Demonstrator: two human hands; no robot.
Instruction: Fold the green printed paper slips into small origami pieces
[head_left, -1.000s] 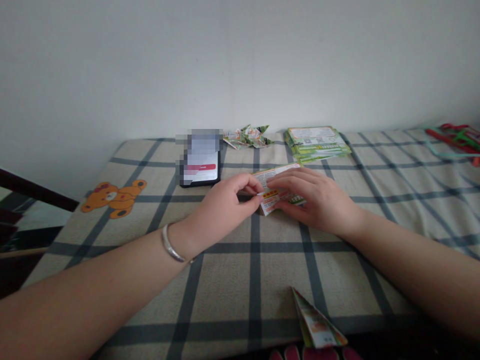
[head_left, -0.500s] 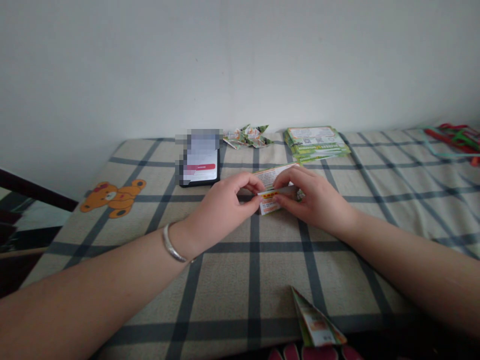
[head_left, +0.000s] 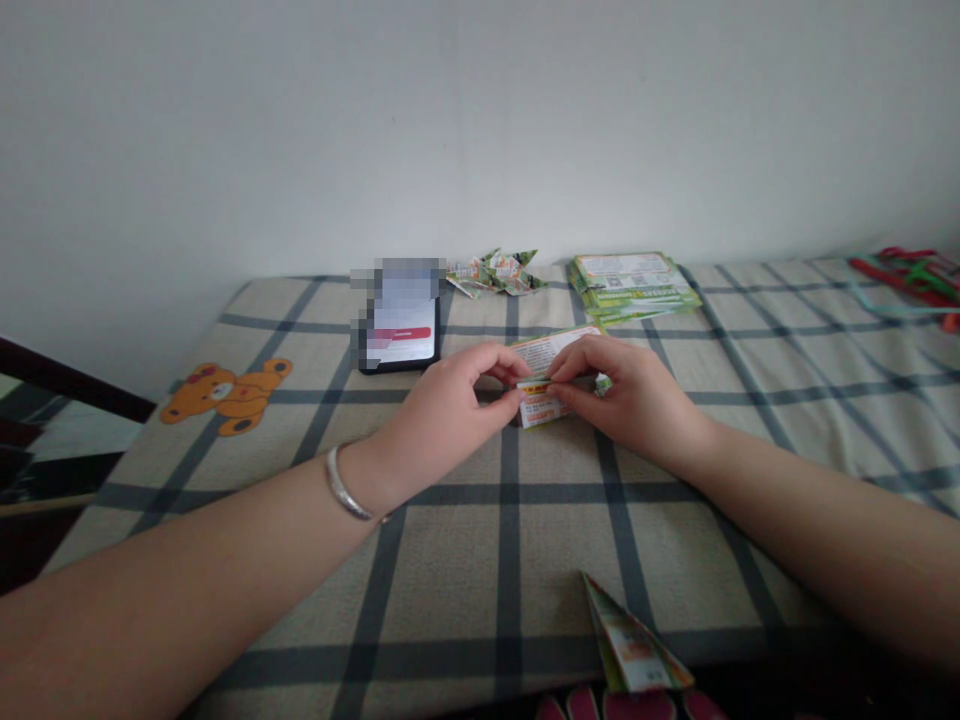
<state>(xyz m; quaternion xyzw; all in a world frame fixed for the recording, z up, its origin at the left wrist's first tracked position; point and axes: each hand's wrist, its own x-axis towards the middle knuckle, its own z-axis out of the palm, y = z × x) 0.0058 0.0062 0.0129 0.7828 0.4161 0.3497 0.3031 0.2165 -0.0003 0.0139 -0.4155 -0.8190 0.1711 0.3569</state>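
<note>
A printed paper card [head_left: 541, 409] with white, orange and green print is bent along a crease at the middle of the table. My left hand [head_left: 469, 405] pinches its left end between thumb and fingertips. My right hand [head_left: 619, 390] pinches the crease just beside it, and its fingers cover the card's right part. One flap rises behind the fingers while the other faces me. A folded paper triangle [head_left: 634, 650] made of similar printed paper lies at the near table edge.
A phone [head_left: 403, 335] with a partly blurred screen lies behind my left hand. Folded paper pieces [head_left: 499, 273] and a stack of printed cards [head_left: 634, 285] sit by the wall. Red and green items [head_left: 911, 280] lie far right. A bear picture [head_left: 227, 396] is on the checked tablecloth [head_left: 442, 580].
The front flap of the card has turned slightly and shows more of its print. My right thumb and fingertips have closed nearer together on the crease. Everything else stays in place.
</note>
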